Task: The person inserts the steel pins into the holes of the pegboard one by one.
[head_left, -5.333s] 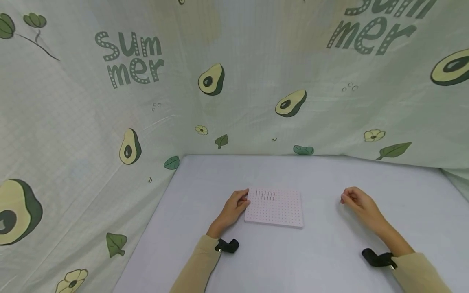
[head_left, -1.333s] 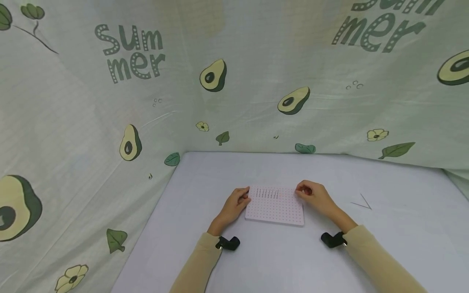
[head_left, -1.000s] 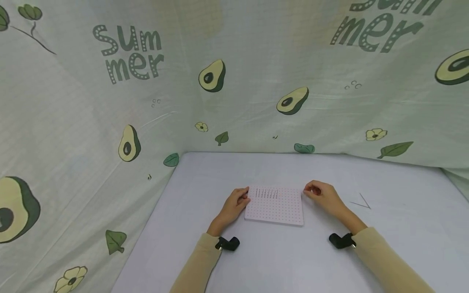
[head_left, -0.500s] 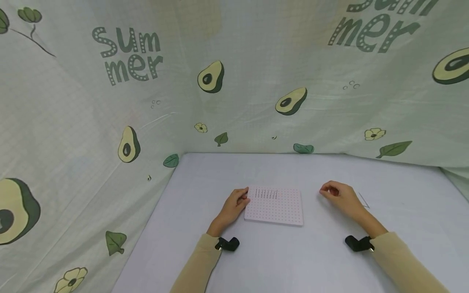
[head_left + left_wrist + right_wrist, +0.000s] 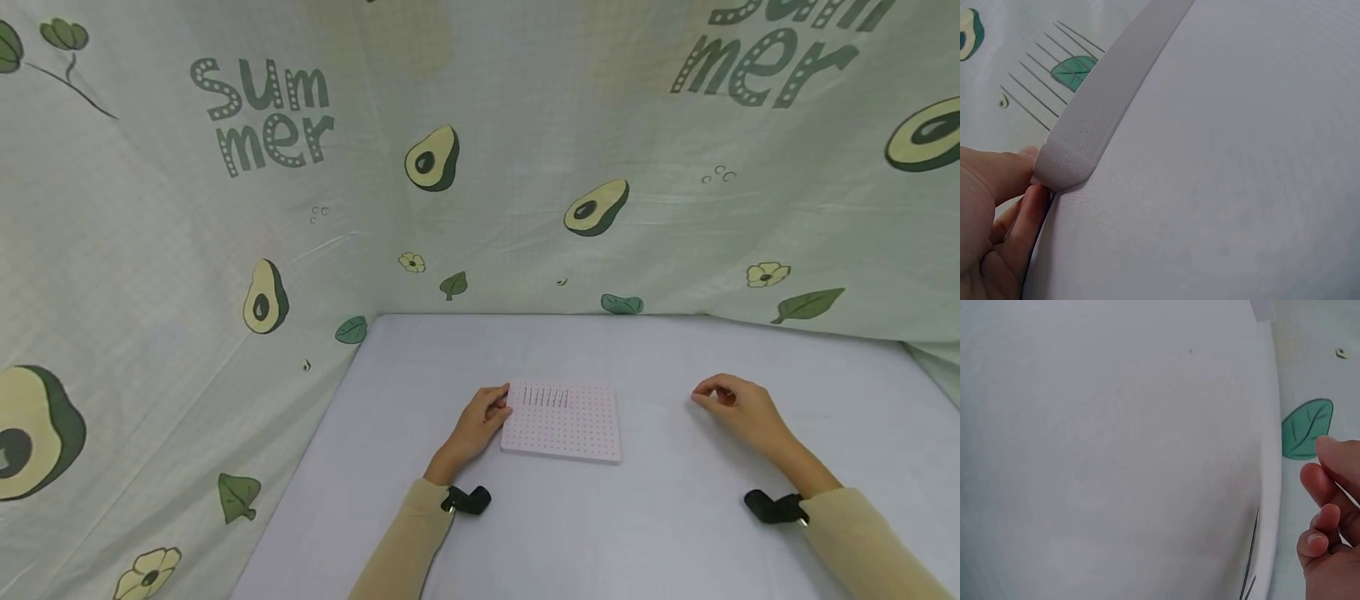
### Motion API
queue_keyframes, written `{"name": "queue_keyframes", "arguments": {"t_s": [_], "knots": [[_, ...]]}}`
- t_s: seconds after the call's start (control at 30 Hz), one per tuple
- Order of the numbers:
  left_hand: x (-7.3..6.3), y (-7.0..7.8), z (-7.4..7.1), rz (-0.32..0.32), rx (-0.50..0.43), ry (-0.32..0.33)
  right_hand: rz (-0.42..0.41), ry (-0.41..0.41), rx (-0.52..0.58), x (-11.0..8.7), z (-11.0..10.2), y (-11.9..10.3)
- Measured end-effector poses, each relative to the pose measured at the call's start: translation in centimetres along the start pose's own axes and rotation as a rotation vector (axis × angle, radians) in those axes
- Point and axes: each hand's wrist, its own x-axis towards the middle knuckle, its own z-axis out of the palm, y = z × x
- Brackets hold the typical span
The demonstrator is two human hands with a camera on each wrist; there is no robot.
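Observation:
A pale pink pegboard [image 5: 561, 433] with a grid of small holes lies on the table. Several thin dark needle-like pins [image 5: 545, 397] stand in a row near its far left corner; the left wrist view shows the pins [image 5: 1044, 78] rising above the board's side [image 5: 1094, 106]. My left hand [image 5: 476, 421] pinches the board's left edge by that corner. To the right, my right hand [image 5: 742, 414] hovers over the table, fingers loosely bent, thumb and index fingertips slightly apart with nothing visible between them. Loose pins [image 5: 1249, 550] lie below it; in the head view the hand covers them.
The white table [image 5: 660, 517] runs back to a hanging pale green cloth [image 5: 510, 250] printed with avocados and leaves. Another such cloth hangs along the left side. Both wrists carry black camera mounts [image 5: 772, 507].
My right hand has withdrawn from the pegboard and travelled right, over the loose pins. The standing row reaches slightly farther right than several seconds ago. My left hand stays put.

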Motion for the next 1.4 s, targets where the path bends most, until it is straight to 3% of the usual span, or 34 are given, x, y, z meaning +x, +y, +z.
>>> {"name": "queue_keyframes", "arguments": {"t_s": [0.33, 0.53, 1.17, 1.4], "knots": [[0.2, 0.3, -0.1, 0.007, 0.013, 0.002, 0.017, 0.042, -0.049, -1.2, -1.3, 1.8], [0.3, 0.4, -0.2, 0.002, 0.016, -0.001, 0.054, 0.03, -0.082, -1.6, -1.9, 2.6], [0.0, 0.4, -0.1, -0.014, 0.001, -0.009, 0.06, -0.021, -0.164, -2.7, -2.3, 3.5], [0.0, 0.3, -0.1, -0.004, -0.005, -0.002, -0.014, -0.011, -0.175, -2.6, -2.2, 3.6]]}}
